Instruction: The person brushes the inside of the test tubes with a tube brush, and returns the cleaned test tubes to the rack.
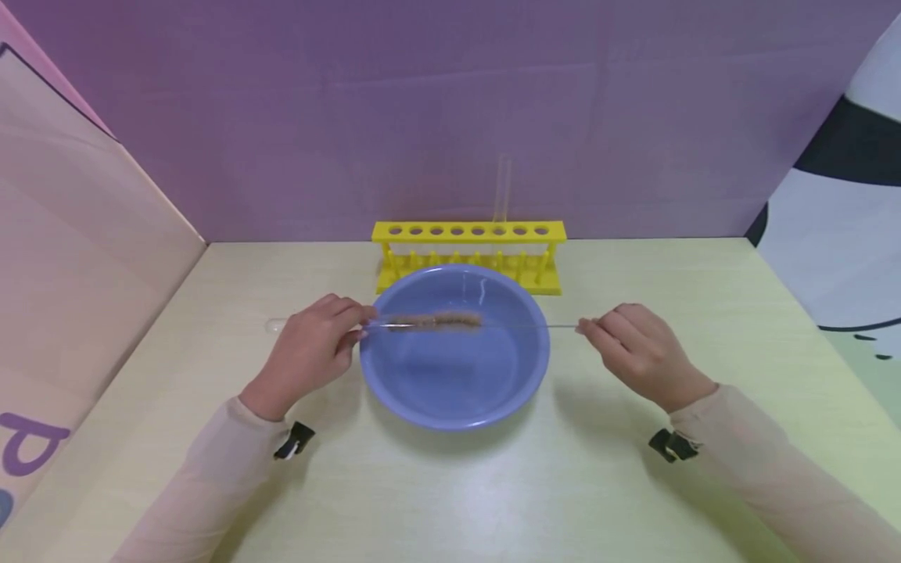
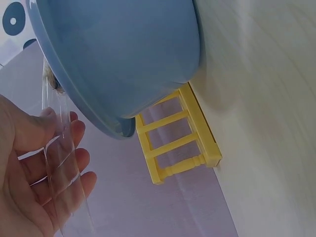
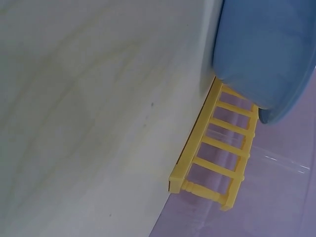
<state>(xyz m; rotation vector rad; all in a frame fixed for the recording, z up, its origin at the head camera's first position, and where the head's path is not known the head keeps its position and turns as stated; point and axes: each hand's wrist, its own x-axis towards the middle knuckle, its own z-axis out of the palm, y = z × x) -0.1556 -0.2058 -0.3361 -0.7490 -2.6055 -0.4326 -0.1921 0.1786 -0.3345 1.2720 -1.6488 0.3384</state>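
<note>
In the head view, my left hand (image 1: 310, 340) grips a clear test tube (image 1: 274, 324) lying level over the left rim of a blue basin (image 1: 457, 383). A test tube brush (image 1: 461, 320) with brown bristles lies in line with it, its bristles partly inside the tube's mouth and partly out. On the right, my right hand (image 1: 644, 352) pinches the brush's thin wire handle. The left wrist view shows the thumb and fingers around the tube (image 2: 64, 168), bristles (image 2: 51, 81) near its end. The right hand is out of the right wrist view.
Behind the basin stands a yellow test tube rack (image 1: 468, 231), close to the basin's far rim. Another clear test tube (image 1: 503, 184) stands upright in it. A purple backdrop (image 1: 422, 117) rises at the table's back edge.
</note>
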